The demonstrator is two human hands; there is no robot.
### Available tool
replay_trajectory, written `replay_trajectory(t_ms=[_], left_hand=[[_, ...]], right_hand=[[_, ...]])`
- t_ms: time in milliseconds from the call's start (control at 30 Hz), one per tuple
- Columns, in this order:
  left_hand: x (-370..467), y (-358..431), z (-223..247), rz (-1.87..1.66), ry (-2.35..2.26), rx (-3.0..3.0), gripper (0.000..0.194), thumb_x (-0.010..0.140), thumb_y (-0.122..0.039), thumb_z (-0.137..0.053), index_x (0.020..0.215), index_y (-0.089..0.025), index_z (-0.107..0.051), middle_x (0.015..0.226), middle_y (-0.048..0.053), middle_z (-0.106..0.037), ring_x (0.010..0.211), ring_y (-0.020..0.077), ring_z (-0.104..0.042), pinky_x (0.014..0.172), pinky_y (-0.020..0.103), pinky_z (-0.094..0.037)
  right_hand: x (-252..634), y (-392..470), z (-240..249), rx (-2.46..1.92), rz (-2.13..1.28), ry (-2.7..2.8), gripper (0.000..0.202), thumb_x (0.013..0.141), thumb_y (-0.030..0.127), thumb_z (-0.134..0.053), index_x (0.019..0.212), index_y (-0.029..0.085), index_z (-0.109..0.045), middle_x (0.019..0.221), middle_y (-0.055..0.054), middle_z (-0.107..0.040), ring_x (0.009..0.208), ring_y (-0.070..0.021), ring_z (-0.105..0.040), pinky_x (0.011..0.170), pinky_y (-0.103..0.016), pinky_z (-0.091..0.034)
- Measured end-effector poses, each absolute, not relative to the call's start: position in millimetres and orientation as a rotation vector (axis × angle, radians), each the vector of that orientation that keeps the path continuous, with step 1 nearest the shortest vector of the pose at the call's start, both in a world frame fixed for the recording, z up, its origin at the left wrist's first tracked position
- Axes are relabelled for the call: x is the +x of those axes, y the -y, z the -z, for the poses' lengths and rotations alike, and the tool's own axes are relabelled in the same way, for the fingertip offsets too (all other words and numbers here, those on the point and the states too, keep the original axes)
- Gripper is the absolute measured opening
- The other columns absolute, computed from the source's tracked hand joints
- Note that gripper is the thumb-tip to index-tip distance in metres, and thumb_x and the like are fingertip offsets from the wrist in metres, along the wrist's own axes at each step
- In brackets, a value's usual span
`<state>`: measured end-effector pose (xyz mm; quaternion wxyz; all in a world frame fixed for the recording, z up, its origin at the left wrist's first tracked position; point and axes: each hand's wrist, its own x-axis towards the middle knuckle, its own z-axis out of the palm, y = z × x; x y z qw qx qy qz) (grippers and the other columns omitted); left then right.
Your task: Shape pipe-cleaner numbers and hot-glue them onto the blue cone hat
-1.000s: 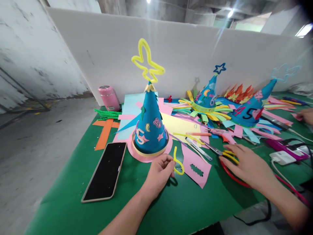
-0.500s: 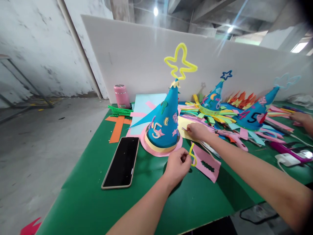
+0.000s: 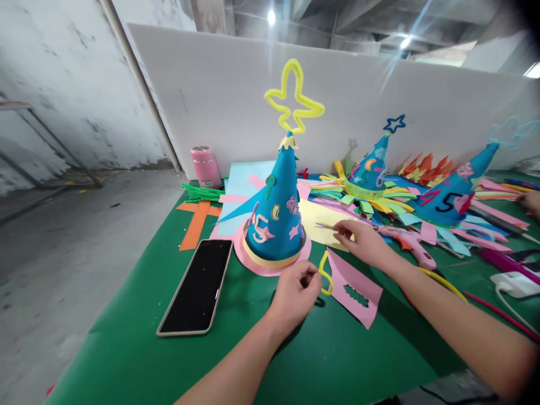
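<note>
My left hand (image 3: 297, 289) pinches a bent yellow pipe cleaner (image 3: 327, 275), its curved end sticking out to the right. To its upper right, my right hand (image 3: 360, 242) is closed at the fingertips on a thin purple strip (image 3: 324, 225), above a pale yellow sheet (image 3: 316, 216). Just behind my left hand stands a blue cone party hat (image 3: 274, 219) with a pink brim, a number 5, stickers and a yellow pipe-cleaner star (image 3: 310, 109) on top. A pink paper sheet (image 3: 352, 287) with a jagged cut-out lies between my hands.
A phone (image 3: 196, 287) lies left of the hat; a pink flask (image 3: 205, 167) stands behind it. Two more blue hats (image 3: 367, 169) (image 3: 449, 194) and a pink glue gun (image 3: 415, 250) are at right. A yellow length (image 3: 442, 281) lies by my right forearm. Another person's hand (image 3: 530, 201) shows far right.
My right hand has drawn back to the right, and more of the purple strip shows. Yellow and red lengths now appear by my right forearm. My left hand keeps the yellow pipe cleaner.
</note>
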<state>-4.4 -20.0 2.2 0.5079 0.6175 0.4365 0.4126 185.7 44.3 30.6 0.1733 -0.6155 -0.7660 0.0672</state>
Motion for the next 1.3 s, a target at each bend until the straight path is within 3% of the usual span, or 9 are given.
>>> replay_trajectory(t_ms=[67,200,300,500,700,900,1100,1300], left_hand=[[-4,19,-5,-0.995,-1.096,1.423,0.011,0.072,-0.021,-0.046,0.062,-0.015,-0.048,0.049,-0.005,-0.04,0.045,0.0073,-0.04,0.046,0.02,-0.031],[-4,17,-11,-1.048,-1.193,1.304,0.012,0.071,-0.025,-0.05,0.065,-0.015,-0.05,0.048,-0.006,-0.041,0.043,0.0068,-0.04,0.046,0.02,-0.031],[-2,16,-14,-1.051,-1.234,1.25,0.015,0.071,-0.028,-0.052,0.064,-0.015,-0.051,0.048,-0.006,-0.043,0.042,0.0066,-0.041,0.045,0.019,-0.03],[8,12,-22,-1.05,-1.31,1.258,0.015,0.072,-0.027,-0.052,0.062,-0.015,-0.049,0.046,-0.006,-0.043,0.043,0.0065,-0.041,0.045,0.018,-0.028],[15,7,-29,-1.028,-1.244,1.247,0.017,0.073,-0.027,-0.051,0.06,-0.016,-0.048,0.046,-0.006,-0.043,0.044,0.0063,-0.04,0.047,0.019,-0.029],[11,7,-24,-0.993,-1.202,1.211,0.02,0.074,-0.03,-0.053,0.061,-0.015,-0.049,0.046,-0.005,-0.046,0.046,0.0069,-0.041,0.049,0.019,-0.03],[2,4,-16,-0.966,-1.136,1.22,0.018,0.076,-0.032,-0.054,0.071,-0.015,-0.052,0.055,-0.003,-0.049,0.051,0.0085,-0.045,0.05,0.02,-0.035],[0,5,-15,-0.916,-1.094,1.255,0.02,0.079,-0.034,-0.05,0.072,-0.014,-0.051,0.056,-0.002,-0.048,0.051,0.0084,-0.044,0.049,0.02,-0.035]], right_hand=[[175,-32,-28,-1.597,-0.325,2.156,0.021,0.083,0.028,-0.04,0.092,0.02,-0.057,0.084,-0.001,-0.064,0.073,-0.0131,-0.058,0.061,-0.022,-0.043],[151,-16,-21,-1.184,-1.004,1.848,0.022,0.085,0.031,-0.039,0.09,0.018,-0.056,0.076,-0.001,-0.058,0.069,-0.0131,-0.055,0.062,-0.023,-0.045],[142,-9,-17,-1.029,-1.192,1.801,0.018,0.084,0.031,-0.044,0.087,0.018,-0.056,0.079,-0.002,-0.057,0.075,-0.0141,-0.054,0.067,-0.024,-0.044],[149,-2,-12,-1.047,-1.039,1.806,0.015,0.082,0.027,-0.05,0.077,0.017,-0.06,0.071,-0.001,-0.058,0.067,-0.0135,-0.051,0.062,-0.024,-0.041],[153,-5,-6,-0.996,-1.116,1.606,0.016,0.081,0.028,-0.052,0.087,0.017,-0.061,0.079,-0.003,-0.06,0.069,-0.013,-0.054,0.063,-0.024,-0.044],[152,-4,-5,-1.009,-1.038,1.642,0.01,0.079,0.024,-0.053,0.077,0.017,-0.06,0.071,-0.001,-0.054,0.061,-0.0109,-0.05,0.056,-0.022,-0.042],[147,0,-4,-1.078,-1.163,1.557,0.012,0.078,0.023,-0.053,0.089,0.018,-0.056,0.072,0.0,-0.054,0.061,-0.0107,-0.048,0.055,-0.021,-0.042],[146,1,-3,-1.069,-1.13,1.588,0.01,0.079,0.025,-0.053,0.083,0.018,-0.058,0.072,0.0,-0.053,0.06,-0.011,-0.047,0.053,-0.022,-0.041]])
